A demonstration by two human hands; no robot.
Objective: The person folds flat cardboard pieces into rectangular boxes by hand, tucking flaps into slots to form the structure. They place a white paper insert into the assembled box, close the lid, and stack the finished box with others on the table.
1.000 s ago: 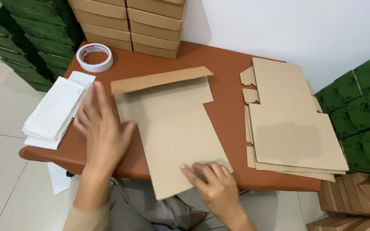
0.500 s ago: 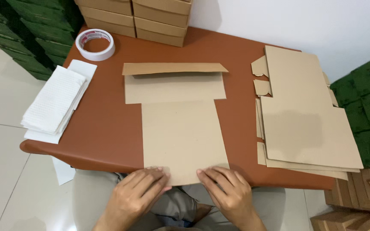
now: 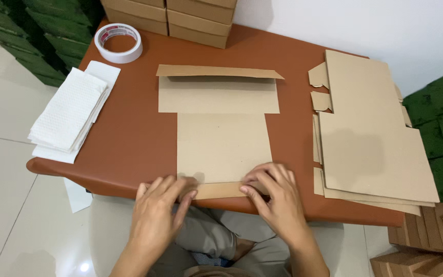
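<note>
I had both hands, left hand [image 3: 157, 215] and right hand [image 3: 275, 197], fingers pressed flat on the cardboard blank [image 3: 221, 146]'s near flap at lower centre; uneven pressure could skew the crease.

Seen from above, a left hand [image 3: 157, 215] and a right hand [image 3: 278, 197] press the near edge of a flat brown cardboard cutout [image 3: 221, 138] on a reddish-brown table [image 3: 134, 128]. A stack of similar cardboard sheets [image 3: 370, 133] lies to the right, folded white paper towels [image 3: 70, 113] and a tape roll [image 3: 119, 42] to the left.
</note>
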